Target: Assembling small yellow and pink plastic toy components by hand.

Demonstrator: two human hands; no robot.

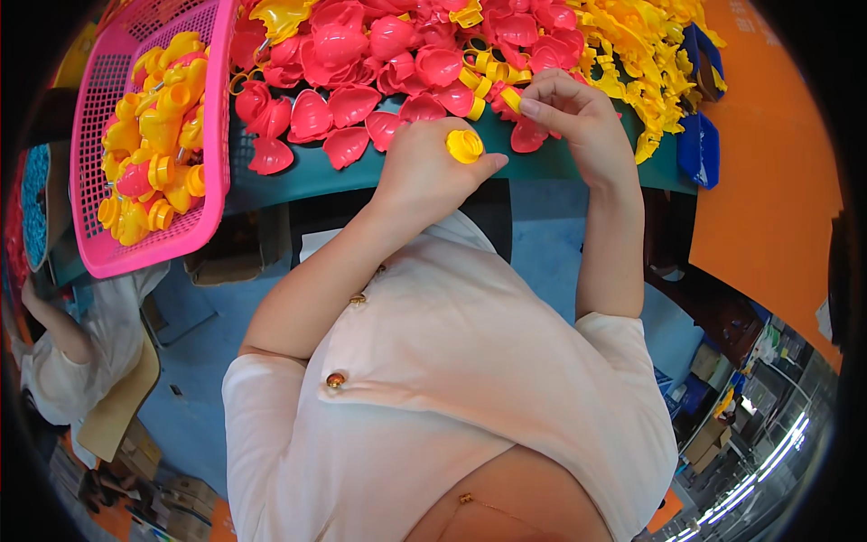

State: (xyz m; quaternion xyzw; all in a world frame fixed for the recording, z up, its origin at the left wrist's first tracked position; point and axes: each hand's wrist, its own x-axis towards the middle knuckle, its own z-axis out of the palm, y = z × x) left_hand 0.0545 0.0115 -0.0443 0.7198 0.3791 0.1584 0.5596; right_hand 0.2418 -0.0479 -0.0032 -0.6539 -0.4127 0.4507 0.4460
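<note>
My left hand (424, 170) is closed around a yellow plastic part, whose round, cap-like end (465, 145) sticks up out of the fist. Its thumb points to the right. What the rest of that part looks like is hidden by the fingers. Beside it, my right hand (582, 122) pinches a small yellow plastic piece (511, 98) between thumb and fingertips, over the near edge of the pile. Red plastic shell pieces (348, 107) lie heaped just beyond both hands. Among them are several yellow ring pieces (488, 68).
A pink mesh basket (215, 194) at the left holds yellow-and-red assembled parts (153, 135). Yellow plastic pieces (646, 81) are piled at the right of the green tabletop (298, 183). Blue trays (699, 149) sit at its right edge, beside an orange surface (768, 199). Another person's arm (59, 321) shows far left.
</note>
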